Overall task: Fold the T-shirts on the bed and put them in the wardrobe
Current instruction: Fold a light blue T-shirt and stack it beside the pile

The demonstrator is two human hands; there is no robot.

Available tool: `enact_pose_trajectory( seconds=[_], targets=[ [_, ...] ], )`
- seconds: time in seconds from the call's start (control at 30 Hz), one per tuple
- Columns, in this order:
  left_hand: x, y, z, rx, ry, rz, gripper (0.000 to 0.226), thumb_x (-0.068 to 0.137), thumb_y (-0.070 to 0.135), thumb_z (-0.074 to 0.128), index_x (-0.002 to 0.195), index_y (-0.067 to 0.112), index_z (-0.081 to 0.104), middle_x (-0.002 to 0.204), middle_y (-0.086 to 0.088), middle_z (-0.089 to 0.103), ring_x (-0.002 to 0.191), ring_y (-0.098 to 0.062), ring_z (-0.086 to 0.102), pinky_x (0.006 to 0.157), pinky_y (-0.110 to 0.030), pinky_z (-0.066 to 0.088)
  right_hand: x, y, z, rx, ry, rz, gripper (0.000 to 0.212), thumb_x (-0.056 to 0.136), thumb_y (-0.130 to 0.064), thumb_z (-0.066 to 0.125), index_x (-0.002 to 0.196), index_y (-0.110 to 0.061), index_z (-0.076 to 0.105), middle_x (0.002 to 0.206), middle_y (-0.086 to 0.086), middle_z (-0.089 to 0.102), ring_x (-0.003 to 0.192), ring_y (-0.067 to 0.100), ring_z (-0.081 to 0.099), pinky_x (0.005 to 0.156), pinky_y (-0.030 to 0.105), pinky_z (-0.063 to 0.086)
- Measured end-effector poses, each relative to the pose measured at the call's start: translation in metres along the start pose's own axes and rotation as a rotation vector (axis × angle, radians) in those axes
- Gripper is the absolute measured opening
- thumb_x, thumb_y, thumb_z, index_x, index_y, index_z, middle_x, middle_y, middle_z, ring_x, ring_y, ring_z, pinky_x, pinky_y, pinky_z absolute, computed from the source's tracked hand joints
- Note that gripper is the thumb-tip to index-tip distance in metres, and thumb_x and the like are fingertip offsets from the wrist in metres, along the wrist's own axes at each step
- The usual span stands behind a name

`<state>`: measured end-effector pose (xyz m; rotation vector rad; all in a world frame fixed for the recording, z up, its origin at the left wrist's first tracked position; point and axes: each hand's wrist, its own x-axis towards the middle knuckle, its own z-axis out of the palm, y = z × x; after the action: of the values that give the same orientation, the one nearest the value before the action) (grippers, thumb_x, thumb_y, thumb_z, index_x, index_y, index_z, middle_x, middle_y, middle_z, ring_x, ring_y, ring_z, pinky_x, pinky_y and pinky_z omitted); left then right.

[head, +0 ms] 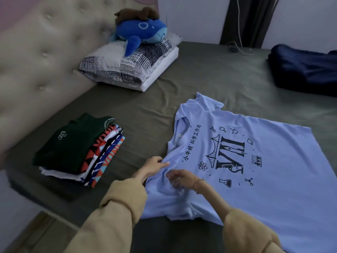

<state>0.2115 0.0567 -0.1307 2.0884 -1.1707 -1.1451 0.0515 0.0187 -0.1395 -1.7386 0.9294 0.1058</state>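
A light blue T-shirt point(255, 189) with a black science print lies spread flat on the bed, collar toward the left. My left hand point(151, 168) pinches the fabric at the near shoulder, beside the collar. My right hand point(180, 178) rests on the shirt just right of it, fingers loosely curved over the cloth; it is blurred, so a grip cannot be made out. A stack of several folded T-shirts point(78, 150), dark green one on top, sits to the left near the headboard.
The bed has an olive sheet point(209, 75) and a padded beige headboard point(36, 61). Patterned pillows point(131, 64) carry a blue whale plush point(142, 33) at the back. A dark navy garment point(302, 70) lies at the far right. The bed's near edge and floor show at lower left.
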Motion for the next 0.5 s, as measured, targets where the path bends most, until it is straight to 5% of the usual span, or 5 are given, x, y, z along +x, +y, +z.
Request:
enact_pose_trajectory(
  seconds=[0.1, 0.2, 0.27, 0.37, 0.5],
  targets=[
    [0.010, -0.003, 0.005, -0.029, 0.140, -0.029, 0.042, 0.090, 0.009, 0.054, 0.057, 0.015, 0.030, 0.056, -0.001, 0.031, 0.055, -0.012, 0.026, 0.050, -0.028, 0.021, 0.003, 0.002, 0.000, -0.009, -0.036, 0.007, 0.045, 0.088, 0.015, 0.044, 0.130, 0.000, 0.049, 0.081, -0.004, 0.053, 0.075, 0.007, 0.051, 0.069, 0.016, 0.044],
    [0.012, -0.013, -0.006, -0.145, 0.188, -0.120, 0.031, 0.088, 0.005, 0.059, 0.061, 0.010, 0.046, 0.065, -0.006, 0.043, 0.066, -0.018, 0.041, 0.057, -0.030, 0.028, 0.004, 0.001, -0.001, -0.052, -0.041, 0.011, 0.046, 0.086, 0.016, 0.044, 0.128, -0.001, 0.052, 0.079, -0.005, 0.053, 0.072, 0.007, 0.052, 0.066, 0.014, 0.045],
    [0.009, -0.026, -0.014, -0.303, 0.314, -0.193, 0.009, 0.086, 0.004, 0.064, 0.086, -0.004, 0.062, 0.086, -0.011, 0.057, 0.085, -0.023, 0.053, 0.067, -0.029, 0.039, 0.005, -0.002, 0.002, -0.100, -0.022, -0.002, 0.042, 0.086, 0.012, 0.045, 0.124, -0.002, 0.055, 0.081, -0.006, 0.055, 0.077, 0.012, 0.054, 0.070, 0.016, 0.046],
    [0.003, -0.046, -0.019, -0.639, 0.455, -0.300, 0.034, 0.081, -0.003, 0.066, 0.113, -0.010, 0.059, 0.113, -0.020, 0.062, 0.097, -0.028, 0.058, 0.082, -0.037, 0.048, 0.003, -0.004, 0.008, -0.159, 0.053, -0.040, 0.039, 0.085, 0.006, 0.050, 0.123, -0.004, 0.056, 0.097, 0.002, 0.059, 0.096, 0.017, 0.053, 0.089, 0.028, 0.044],
    [-0.014, -0.058, -0.014, -0.716, 0.445, -0.321, 0.031, 0.088, 0.009, 0.059, 0.113, -0.008, 0.059, 0.101, -0.020, 0.061, 0.086, -0.027, 0.055, 0.067, -0.033, 0.048, -0.007, -0.003, 0.016, -0.202, 0.171, -0.094, 0.032, 0.084, 0.002, 0.057, 0.115, -0.004, 0.060, 0.107, 0.014, 0.066, 0.102, 0.024, 0.059, 0.091, 0.028, 0.043]
  ],
)
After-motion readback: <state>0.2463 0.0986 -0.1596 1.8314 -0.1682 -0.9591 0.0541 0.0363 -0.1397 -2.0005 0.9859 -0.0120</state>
